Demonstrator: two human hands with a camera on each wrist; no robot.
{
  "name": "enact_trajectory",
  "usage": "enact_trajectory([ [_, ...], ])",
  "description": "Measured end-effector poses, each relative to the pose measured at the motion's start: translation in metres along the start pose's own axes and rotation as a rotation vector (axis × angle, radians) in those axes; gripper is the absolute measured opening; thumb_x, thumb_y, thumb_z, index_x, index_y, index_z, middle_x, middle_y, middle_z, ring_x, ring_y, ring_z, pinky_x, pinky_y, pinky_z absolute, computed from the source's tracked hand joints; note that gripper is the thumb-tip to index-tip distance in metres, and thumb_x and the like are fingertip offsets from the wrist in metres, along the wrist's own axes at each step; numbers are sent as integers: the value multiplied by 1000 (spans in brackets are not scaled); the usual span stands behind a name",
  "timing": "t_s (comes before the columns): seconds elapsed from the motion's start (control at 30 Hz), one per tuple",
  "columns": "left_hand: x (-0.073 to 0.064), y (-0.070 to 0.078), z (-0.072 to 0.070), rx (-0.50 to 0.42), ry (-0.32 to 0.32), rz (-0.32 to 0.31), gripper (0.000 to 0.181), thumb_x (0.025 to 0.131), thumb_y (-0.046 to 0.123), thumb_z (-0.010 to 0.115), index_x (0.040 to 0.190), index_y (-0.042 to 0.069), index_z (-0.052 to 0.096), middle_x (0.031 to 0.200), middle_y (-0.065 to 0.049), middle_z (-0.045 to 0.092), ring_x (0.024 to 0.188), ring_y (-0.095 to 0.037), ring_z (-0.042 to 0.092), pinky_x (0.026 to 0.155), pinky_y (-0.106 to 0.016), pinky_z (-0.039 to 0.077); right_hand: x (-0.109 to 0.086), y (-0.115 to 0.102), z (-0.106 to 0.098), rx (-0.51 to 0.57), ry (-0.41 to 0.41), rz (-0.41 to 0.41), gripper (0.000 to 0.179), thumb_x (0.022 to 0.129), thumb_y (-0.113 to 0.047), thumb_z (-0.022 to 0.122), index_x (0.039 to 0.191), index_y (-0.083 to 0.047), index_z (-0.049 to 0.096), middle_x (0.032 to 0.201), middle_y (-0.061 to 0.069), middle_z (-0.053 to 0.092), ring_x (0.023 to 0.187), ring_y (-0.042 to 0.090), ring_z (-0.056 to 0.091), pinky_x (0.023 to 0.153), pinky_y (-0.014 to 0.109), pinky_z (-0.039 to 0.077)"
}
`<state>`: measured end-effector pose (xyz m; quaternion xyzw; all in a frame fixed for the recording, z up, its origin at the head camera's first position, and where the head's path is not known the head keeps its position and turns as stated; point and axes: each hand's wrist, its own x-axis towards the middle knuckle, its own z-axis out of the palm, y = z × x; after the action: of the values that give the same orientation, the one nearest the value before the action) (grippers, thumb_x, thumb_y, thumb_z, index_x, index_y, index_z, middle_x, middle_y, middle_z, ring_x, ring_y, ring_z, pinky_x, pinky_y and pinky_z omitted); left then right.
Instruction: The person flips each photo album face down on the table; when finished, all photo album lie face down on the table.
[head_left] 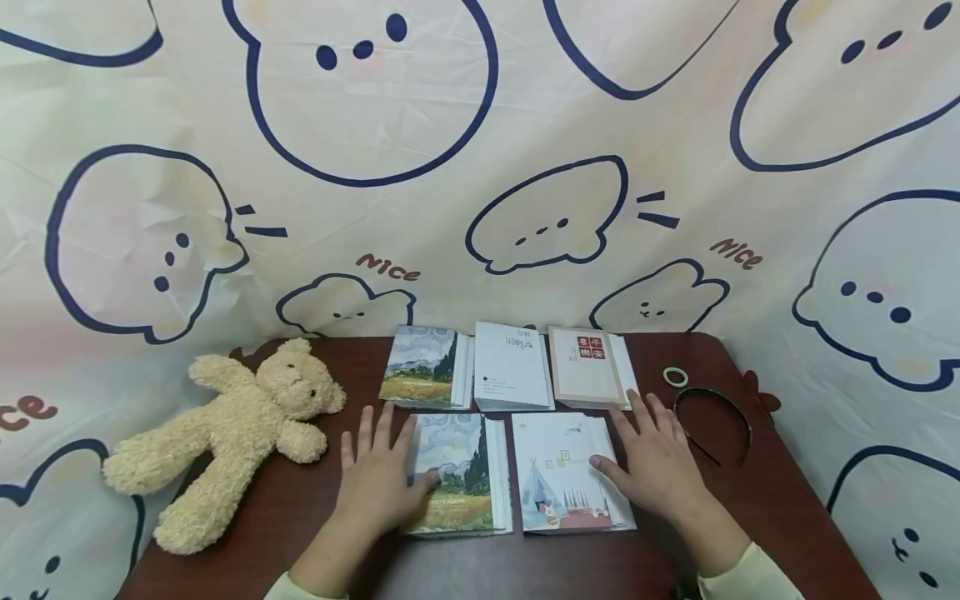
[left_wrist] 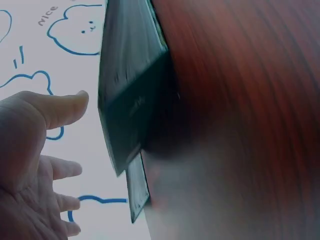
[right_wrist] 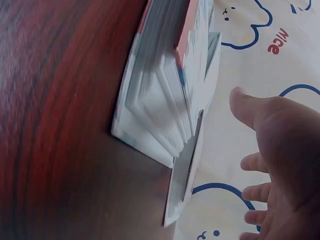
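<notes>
"Albums, five, in two rows at lower centre of the frame: what do they contain?"

"Pages, loosely fanned between the covers. Left hand and right hand, fingers spread, flank the front pair; whether they touch, I cannot tell."

"And around them?"

"Teddy bear, lower left; green ring and black hoop, centre right. Each thumb partly masks a front-row cover."

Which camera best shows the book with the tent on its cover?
The head view shows the tent book best, with nearly its whole cover visible. The right wrist view shows mostly its page edges, side-on. I can't make it out in the left wrist view.
</notes>
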<state>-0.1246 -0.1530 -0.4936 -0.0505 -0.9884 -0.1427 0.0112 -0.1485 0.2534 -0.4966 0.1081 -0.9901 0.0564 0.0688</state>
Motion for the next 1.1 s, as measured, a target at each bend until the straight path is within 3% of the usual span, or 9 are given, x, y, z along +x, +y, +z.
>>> enact_trajectory([
  [0.13, 0, 11, 5, -66, 30, 39, 86, 88, 53, 77, 157, 13, 47, 168, -22, 23, 155, -49, 9, 119, -72, 14, -2, -5, 1, 40, -1, 19, 86, 88, -55, 76, 154, -6, 50, 160, 26, 36, 144, 49, 32, 110, 73, 33],
  [0.3, 1, 25, 10, -223, 41, 63, 77, 89, 43, 78, 154, 11, 51, 163, -22, 35, 153, -48, 21, 115, -72, 26, -3, -10, 5, 131, -6, 32, 82, 92, -49, 75, 155, -4, 47, 156, 25, 41, 141, 46, 38, 110, 68, 38],
  [0.53, 4, 42, 16, -380, 14, 53, 70, 90, 37, 78, 151, 12, 54, 159, -18, 42, 150, -46, 28, 112, -71, 34, -6, -14, 9, 249, 1, 38, 76, 93, -41, 76, 153, -3, 49, 154, 26, 44, 140, 47, 42, 107, 65, 43],
  [0.87, 9, 63, 28, -585, 32, 89, 60, 93, 27, 76, 147, 9, 57, 152, -19, 49, 142, -46, 39, 106, -69, 40, -7, -22, 20, 295, -18, 39, 74, 92, -38, 77, 152, -4, 50, 152, 24, 48, 139, 46, 44, 109, 64, 42],
  [0.97, 11, 69, 30, -654, 0, 84, 63, 94, 27, 74, 150, 8, 53, 151, -20, 50, 139, -45, 45, 106, -67, 42, -7, -25, 23, 302, -16, 38, 74, 91, -38, 78, 151, -4, 51, 151, 23, 49, 138, 45, 46, 108, 63, 42],
  [1.1, 11, 77, 31, -723, -77, 67, 68, 96, 29, 73, 155, 9, 47, 150, -20, 50, 120, -39, 60, 94, -58, 52, -8, -26, 25, 303, -18, 37, 73, 91, -37, 79, 150, -4, 53, 149, 24, 51, 137, 44, 47, 109, 62, 43],
])
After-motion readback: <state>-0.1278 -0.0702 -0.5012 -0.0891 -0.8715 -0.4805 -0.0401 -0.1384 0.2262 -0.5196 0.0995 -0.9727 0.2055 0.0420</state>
